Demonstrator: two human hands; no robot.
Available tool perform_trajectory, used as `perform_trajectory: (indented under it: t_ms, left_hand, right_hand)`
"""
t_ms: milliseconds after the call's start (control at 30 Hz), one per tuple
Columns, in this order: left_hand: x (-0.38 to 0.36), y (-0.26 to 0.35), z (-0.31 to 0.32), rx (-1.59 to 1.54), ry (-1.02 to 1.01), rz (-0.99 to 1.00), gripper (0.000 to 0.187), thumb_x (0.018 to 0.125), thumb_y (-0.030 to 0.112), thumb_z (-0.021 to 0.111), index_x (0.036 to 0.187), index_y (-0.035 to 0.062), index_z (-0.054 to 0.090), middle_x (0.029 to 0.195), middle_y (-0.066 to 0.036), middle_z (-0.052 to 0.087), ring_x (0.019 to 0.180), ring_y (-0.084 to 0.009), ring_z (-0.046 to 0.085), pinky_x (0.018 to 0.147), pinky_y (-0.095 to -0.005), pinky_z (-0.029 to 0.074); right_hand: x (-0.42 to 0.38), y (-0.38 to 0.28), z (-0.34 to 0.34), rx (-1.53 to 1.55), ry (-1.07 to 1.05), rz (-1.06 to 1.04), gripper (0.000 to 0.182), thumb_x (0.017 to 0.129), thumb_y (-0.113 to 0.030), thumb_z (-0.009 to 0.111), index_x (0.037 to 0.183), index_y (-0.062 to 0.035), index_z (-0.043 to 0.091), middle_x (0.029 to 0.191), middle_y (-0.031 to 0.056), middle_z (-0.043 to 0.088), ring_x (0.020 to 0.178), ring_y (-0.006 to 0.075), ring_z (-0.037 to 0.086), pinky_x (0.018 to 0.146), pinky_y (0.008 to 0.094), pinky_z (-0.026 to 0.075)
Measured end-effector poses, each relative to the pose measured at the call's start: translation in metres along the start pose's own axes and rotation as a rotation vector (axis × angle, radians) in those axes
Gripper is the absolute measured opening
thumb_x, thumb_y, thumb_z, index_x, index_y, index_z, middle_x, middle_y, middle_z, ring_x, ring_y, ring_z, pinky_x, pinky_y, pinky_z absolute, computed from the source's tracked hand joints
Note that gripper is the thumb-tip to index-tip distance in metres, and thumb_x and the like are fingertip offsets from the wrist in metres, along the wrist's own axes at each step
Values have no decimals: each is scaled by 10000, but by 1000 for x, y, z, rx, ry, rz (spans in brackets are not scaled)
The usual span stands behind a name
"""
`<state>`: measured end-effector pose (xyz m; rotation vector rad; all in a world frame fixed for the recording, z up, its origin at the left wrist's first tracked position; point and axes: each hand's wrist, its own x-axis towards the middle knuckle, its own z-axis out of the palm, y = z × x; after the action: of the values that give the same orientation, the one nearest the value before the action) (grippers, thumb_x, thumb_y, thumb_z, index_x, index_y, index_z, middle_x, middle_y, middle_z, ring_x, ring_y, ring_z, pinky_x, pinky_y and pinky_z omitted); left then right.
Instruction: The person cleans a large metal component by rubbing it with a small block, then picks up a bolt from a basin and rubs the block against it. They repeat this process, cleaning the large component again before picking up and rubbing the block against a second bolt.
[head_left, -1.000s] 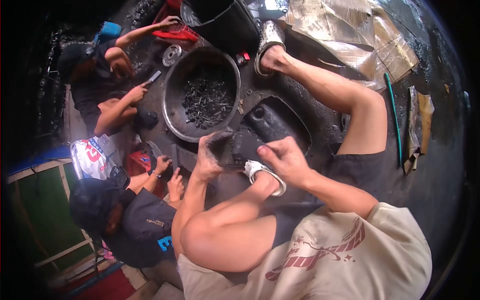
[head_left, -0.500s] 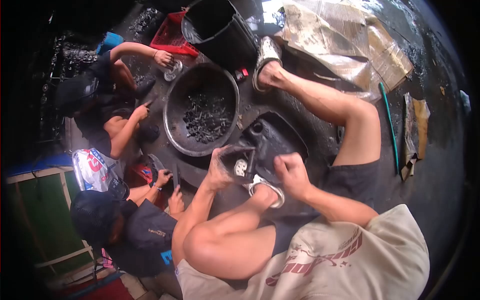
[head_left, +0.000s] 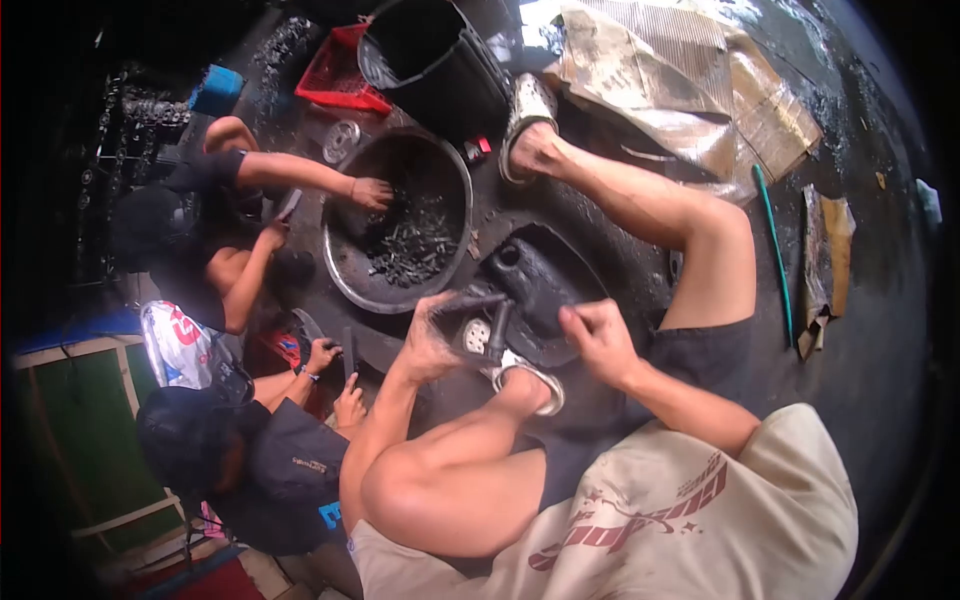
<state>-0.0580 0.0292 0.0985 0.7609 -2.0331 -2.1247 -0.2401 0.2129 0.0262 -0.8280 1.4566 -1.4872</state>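
Note:
My left hand (head_left: 428, 338) is closed around the edge of a dark, bent, frame-like piece (head_left: 496, 335) held in front of me. A white clog (head_left: 477, 335) shows through its opening. To the right, my right hand (head_left: 602, 345) is held up with its fingers curled in and the thumb on top; I cannot tell what, if anything, is inside it. Beneath and beyond both hands a black moulded part with a round hole (head_left: 540, 290) lies on the ground between my feet.
A wide metal basin (head_left: 330, 245) of dark scraps sits ahead, a co-worker's hand (head_left: 371, 193) over it. Behind stand a black bin (head_left: 440, 75) and red crate (head_left: 340, 75). Another person beside me holds a flat blade-like tool (head_left: 349, 350). Cardboard (head_left: 680, 90) lies right.
The far co-worker's hand has moved from the round metal piece beside the basin to over the scraps. My right hand has shifted slightly right; my left still holds the dark piece.

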Motion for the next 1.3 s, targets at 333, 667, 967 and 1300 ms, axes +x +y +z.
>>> perform_trajectory:
  t_ms: [333, 667, 967, 1300]
  left_hand:
    - [2, 0, 1, -190, 12, 16, 763, 590, 74, 907, 1285, -57, 622, 1236, -110, 679, 1100, -172, 644, 996, -331, 500]
    - [1, -9, 1, -278, 26, 48, 838, 560, 123, 943, 1301, -67, 599, 1233, -110, 656, 1151, -199, 606, 1038, -340, 466]
    - [-7, -14, -9, -322, 101, 52, 911, 500, 29, 940, 1338, -17, 583, 1304, -146, 644, 1173, -215, 622, 1027, -374, 500]
    - [-11, -22, -12, -222, 150, 83, 905, 519, 86, 949, 1332, -55, 577, 1263, -126, 662, 1139, -201, 628, 1009, -352, 498]
  right_hand:
    - [-13, 42, -15, -123, 27, 198, 587, 996, -378, 628, 571, 6, 497, 508, 28, 328, 526, 68, 307, 456, 328, 291]
    - [-24, -17, 9, 72, -357, 466, 593, 1010, -482, 573, 748, 31, 712, 573, -18, 562, 561, 36, 459, 494, 296, 423]
    - [-19, -25, 16, 63, -275, 366, 579, 993, -487, 594, 740, 23, 706, 527, -4, 470, 531, 46, 396, 453, 309, 364]
    - [6, -61, 5, 112, -206, 233, 560, 1023, -398, 587, 648, 18, 589, 555, -37, 373, 563, 44, 320, 451, 309, 293]
